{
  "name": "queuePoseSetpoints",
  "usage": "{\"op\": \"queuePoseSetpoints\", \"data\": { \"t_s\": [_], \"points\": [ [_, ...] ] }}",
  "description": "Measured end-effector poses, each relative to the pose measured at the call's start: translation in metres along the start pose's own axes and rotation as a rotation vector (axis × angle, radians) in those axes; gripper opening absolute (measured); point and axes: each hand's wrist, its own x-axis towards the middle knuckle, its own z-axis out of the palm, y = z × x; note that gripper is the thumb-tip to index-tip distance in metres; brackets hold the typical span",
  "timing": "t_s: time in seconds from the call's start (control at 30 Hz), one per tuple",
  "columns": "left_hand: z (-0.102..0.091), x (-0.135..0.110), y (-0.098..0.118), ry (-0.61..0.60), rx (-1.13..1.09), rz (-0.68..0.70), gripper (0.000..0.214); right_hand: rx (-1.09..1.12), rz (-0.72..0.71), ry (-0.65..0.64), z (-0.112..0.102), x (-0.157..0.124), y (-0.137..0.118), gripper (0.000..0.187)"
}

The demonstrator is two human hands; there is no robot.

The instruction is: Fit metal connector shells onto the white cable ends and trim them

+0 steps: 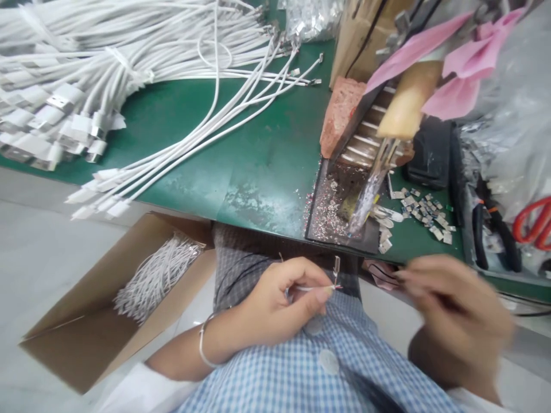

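My left hand (293, 298) is closed in a pinch over my lap, gripping the end of a thin white cable (306, 288). Fine coloured wires show at the cable's tip, and a small metal connector (336, 265) stands upright there. Off to the right, my right hand (456, 315) is blurred, with thumb and fingertips pressed together; whatever they hold is too small to make out. Above the hands, a soldering iron (408, 106) with a pale yellow handle and pink cloth strips points down over a dark tray (370, 238) speckled with solder bits.
Bundled white USB cables (69, 109) and a few loose ones (193, 140) lie on the green bench (267, 166). A brick (342, 112), scattered small connectors (426, 212), pliers (495, 229) and red-handled scissors (534, 223) are at right. A cardboard box (64, 350) holds more cables.
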Motion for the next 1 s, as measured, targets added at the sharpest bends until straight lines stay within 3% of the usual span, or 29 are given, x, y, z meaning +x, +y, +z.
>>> {"op": "queuePoseSetpoints", "data": {
  "t_s": [0.07, 0.13, 0.33, 0.53, 0.8, 0.9, 1.0],
  "points": [
    [0.0, 0.001, 0.0, -0.018, 0.073, 0.035, 0.011, 0.137, -0.029, -0.123, 0.031, 0.009, -0.02, 0.011],
    [-0.001, 0.002, 0.001, -0.025, 0.131, 0.074, 0.01, 0.259, 0.029, -0.135, 0.05, 0.018, -0.029, 0.012],
    [-0.003, 0.001, 0.0, -0.013, 0.227, 0.145, 0.008, 0.391, 0.112, -0.202, 0.066, 0.024, -0.029, 0.016],
    [0.0, -0.004, -0.001, -0.071, -0.04, 0.07, 0.005, 0.469, 0.038, -0.014, 0.08, 0.019, -0.031, 0.015],
    [0.001, -0.003, -0.003, -0.101, -0.057, 0.045, 0.01, 0.208, -0.218, 0.131, 0.08, 0.018, -0.027, 0.008],
    [0.001, -0.004, -0.001, -0.04, -0.074, 0.003, 0.014, 0.205, -0.14, 0.219, 0.078, 0.012, -0.021, 0.01],
    [0.001, -0.005, 0.0, -0.038, -0.112, -0.031, 0.015, 0.268, -0.042, 0.218, 0.076, 0.008, -0.02, 0.011]
  ]
}}
